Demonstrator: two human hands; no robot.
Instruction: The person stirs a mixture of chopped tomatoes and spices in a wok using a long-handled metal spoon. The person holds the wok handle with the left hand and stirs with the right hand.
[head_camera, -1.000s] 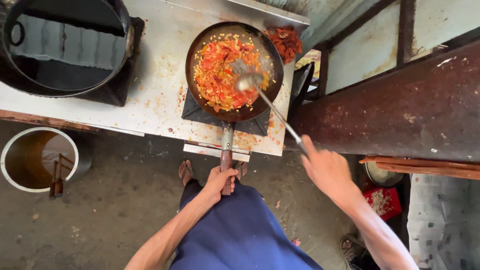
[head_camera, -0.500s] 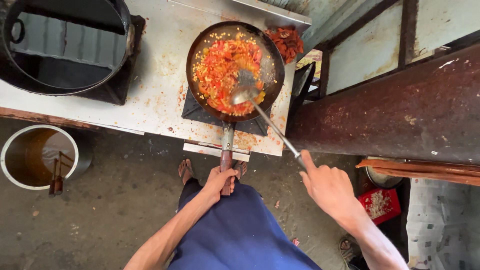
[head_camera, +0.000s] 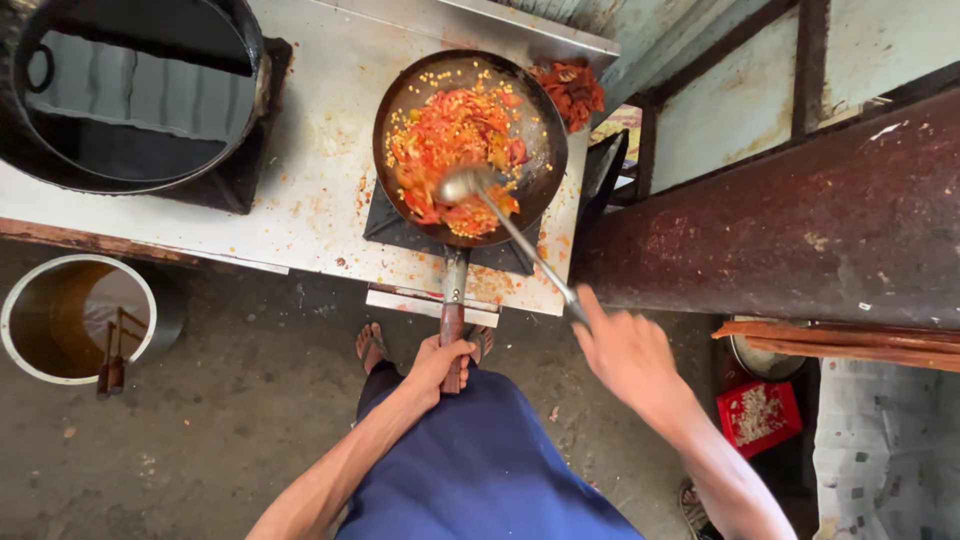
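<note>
While hands grip pan handle (head_camera: 452, 325), ladle (head_camera: 505, 222) stirring

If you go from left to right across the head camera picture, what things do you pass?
Round bucket of brown liquid → big black pot → left hand on the pan handle → right hand holding the ladle → red basket.

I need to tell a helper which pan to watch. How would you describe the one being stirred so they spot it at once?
On the long steel counter, look to its right end, past the big dark pot of liquid. There sits a round black pan with a long handle held by the left hand. Unlike the pot, it holds red chopped food, with a metal ladle in it.
</note>
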